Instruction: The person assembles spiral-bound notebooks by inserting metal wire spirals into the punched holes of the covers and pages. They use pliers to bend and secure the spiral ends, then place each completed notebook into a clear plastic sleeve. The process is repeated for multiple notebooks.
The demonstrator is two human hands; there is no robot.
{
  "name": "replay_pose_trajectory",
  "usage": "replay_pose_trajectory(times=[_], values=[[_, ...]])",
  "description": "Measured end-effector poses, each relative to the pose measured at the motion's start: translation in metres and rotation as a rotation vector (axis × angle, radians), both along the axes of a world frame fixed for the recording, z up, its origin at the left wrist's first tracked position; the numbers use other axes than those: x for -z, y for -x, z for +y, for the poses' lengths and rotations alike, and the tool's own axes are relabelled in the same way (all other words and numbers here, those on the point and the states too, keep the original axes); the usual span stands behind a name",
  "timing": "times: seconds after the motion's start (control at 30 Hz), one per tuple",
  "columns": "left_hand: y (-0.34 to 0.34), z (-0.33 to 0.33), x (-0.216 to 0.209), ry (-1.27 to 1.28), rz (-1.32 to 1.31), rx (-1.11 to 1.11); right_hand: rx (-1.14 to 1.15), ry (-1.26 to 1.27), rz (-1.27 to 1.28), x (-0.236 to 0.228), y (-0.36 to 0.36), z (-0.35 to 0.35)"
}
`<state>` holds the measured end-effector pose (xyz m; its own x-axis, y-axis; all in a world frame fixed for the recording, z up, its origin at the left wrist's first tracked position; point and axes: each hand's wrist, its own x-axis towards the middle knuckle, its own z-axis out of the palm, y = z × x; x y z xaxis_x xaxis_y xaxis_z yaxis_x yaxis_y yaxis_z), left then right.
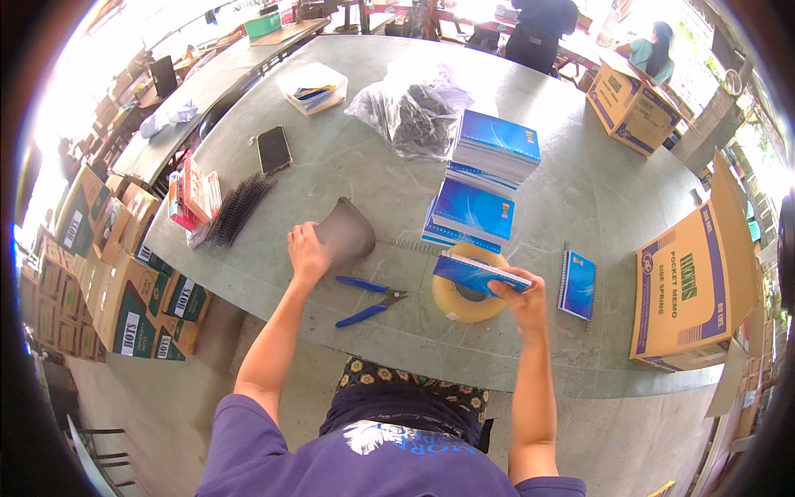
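My left hand (309,253) is closed at the near-left edge of a dark grey-brown curved piece (346,228), partly blurred, its exact kind unclear. From beside that piece a thin spiral binding wire (410,243) stretches right toward a small blue spiral notebook (476,272). My right hand (523,298) grips this notebook by its right end, tilted so its edge shows, above a wide roll of tape (469,310). Blue-handled cutting pliers (368,303) lie between my hands. Another blue notebook (577,284) lies right of my right hand.
Stacked blue notebooks (484,186) stand beyond the tape, with a plastic bag (414,108) behind. Black wire coils (240,211) and a phone (274,150) lie to the left. Open cartons (691,277) stand right; other people (542,33) are at the back.
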<state>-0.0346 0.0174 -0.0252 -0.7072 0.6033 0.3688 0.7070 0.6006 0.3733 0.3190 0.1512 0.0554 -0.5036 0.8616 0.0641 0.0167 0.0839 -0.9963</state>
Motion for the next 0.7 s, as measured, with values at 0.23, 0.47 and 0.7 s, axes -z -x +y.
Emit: replay_pose_trajectory(times=[0.23, 0.47, 0.7], values=[[-0.035, 0.0, -0.196, -1.029, -0.739, 0.574, -0.004, 0.029, 0.168, 0.004, 0.008, 0.009], [-0.126, 0.003, -0.119, -0.283, -0.041, 0.954, -0.011, -0.041, 0.001, 0.009, 0.001, 0.009], [-0.131, 0.003, -0.13, -0.068, -0.073, 1.034, -0.012, -0.027, 0.045, 0.004, 0.003, 0.003]])
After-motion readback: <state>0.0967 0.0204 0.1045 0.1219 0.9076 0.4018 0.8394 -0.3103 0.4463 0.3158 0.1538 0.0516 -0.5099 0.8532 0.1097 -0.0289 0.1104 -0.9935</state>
